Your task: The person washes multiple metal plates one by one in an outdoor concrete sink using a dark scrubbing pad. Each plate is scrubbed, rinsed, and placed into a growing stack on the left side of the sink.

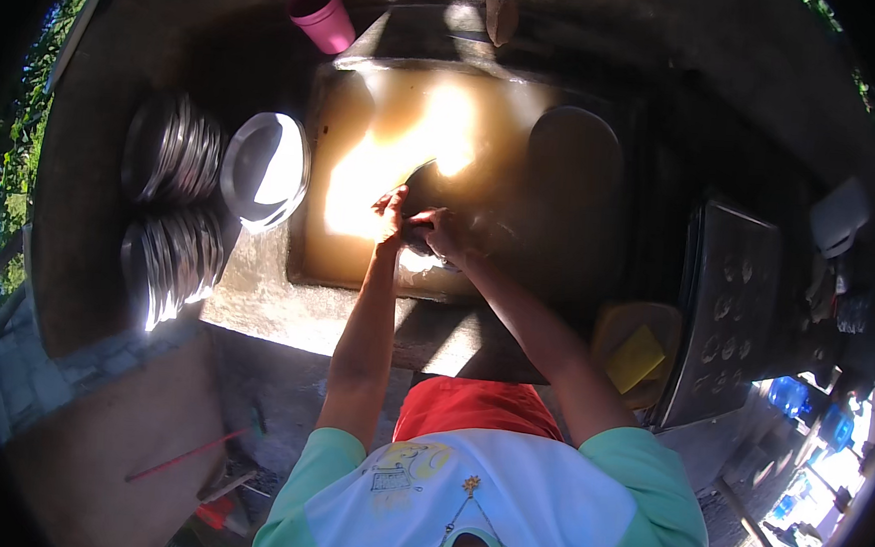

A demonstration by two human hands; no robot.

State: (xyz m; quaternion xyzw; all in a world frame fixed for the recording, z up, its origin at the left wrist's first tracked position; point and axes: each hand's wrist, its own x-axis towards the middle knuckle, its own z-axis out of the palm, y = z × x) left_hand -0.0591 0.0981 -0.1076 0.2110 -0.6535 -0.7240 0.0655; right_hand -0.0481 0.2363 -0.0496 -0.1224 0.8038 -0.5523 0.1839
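Before me lies a rectangular basin [456, 296] of cloudy, brownish water, with strong sunlight glaring on its left half. Over its near part, my left hand [391, 212] grips the left edge of a dark, rounded dish-like object [422, 175], partly in the water. My right hand [442, 235] is on the near part of that object, its fingers bent; whether it holds something else there cannot be made out. A pale oval shape [576, 150] shows dimly in the water at the right. Left of the basin stands a metal plate [253, 161] among other plates.
Two rows of metal plates [178, 148] stand on the left. A pink plastic cup [323, 20] is at the back left corner. On the right are a yellow sponge or cloth [636, 358] in a shallow container [606, 321] and a large metal tray [728, 314].
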